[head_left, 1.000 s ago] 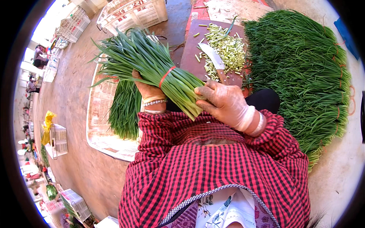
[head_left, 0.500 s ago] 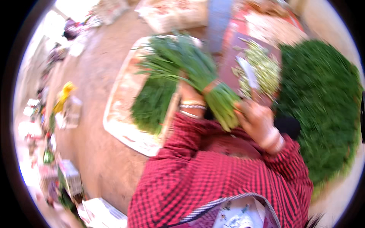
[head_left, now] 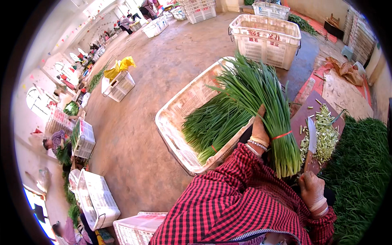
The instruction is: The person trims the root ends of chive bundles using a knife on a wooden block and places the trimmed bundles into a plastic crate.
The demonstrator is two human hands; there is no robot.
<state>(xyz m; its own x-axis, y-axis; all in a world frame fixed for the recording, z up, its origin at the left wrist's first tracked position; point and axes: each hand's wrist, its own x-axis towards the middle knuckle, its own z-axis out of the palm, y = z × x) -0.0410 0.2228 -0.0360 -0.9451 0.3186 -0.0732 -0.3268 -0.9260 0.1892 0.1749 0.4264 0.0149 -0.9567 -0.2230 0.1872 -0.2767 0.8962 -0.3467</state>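
Observation:
A bunch of garlic chives stands tilted in front of me, its leaves pointing up and away and its pale cut ends towards me. A red band circles its lower stalks. My left hand is closed around the bunch from its left side; some fingers are hidden behind it. My right hand is closed at the end of a knife's wooden handle, just right of the stalk ends. The knife's blade points away over a dark board, beside chopped stalk pieces.
At the left, a white crate holds more chives. Loose greens are heaped at my right. Another white crate stands beyond. Crates and people line the far left, across the brown floor.
The view has swung up and sharpened, showing more of the room. The bunch stands more upright in view. My right hand sits slightly farther from the stalk ends.

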